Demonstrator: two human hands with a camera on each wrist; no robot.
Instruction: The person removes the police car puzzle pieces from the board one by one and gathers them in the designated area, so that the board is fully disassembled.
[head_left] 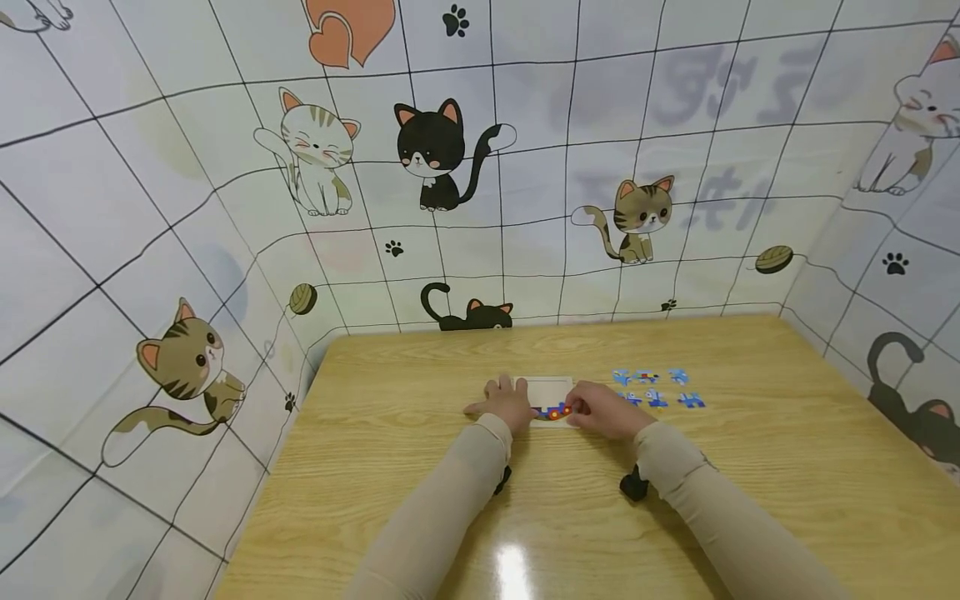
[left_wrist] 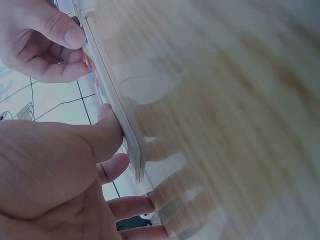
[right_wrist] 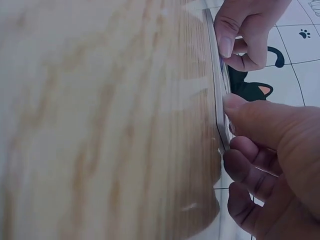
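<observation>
A shallow white puzzle tray (head_left: pixel 550 387) lies on the table, a short row of red and blue jigsaw pieces (head_left: pixel 553 413) along its near edge. My left hand (head_left: pixel 504 402) rests over the tray's left side with fingers spread; in the left wrist view its thumb (left_wrist: pixel 111 127) presses at the rim. At the row's right end, my right hand (head_left: pixel 606 410) pinches a jigsaw piece (head_left: pixel 567 409) between thumb and curled fingers, low over the tray. Those fingers hide most of the piece. The right thumb (right_wrist: pixel 237 106) is right at the tray edge in the right wrist view.
Several loose blue jigsaw pieces (head_left: pixel 678 377) lie in two rows to the right of the tray, partly behind the right hand. The wooden table (head_left: pixel 390 467) meets a cat-patterned cloth (head_left: pixel 540 250) at the back and sides.
</observation>
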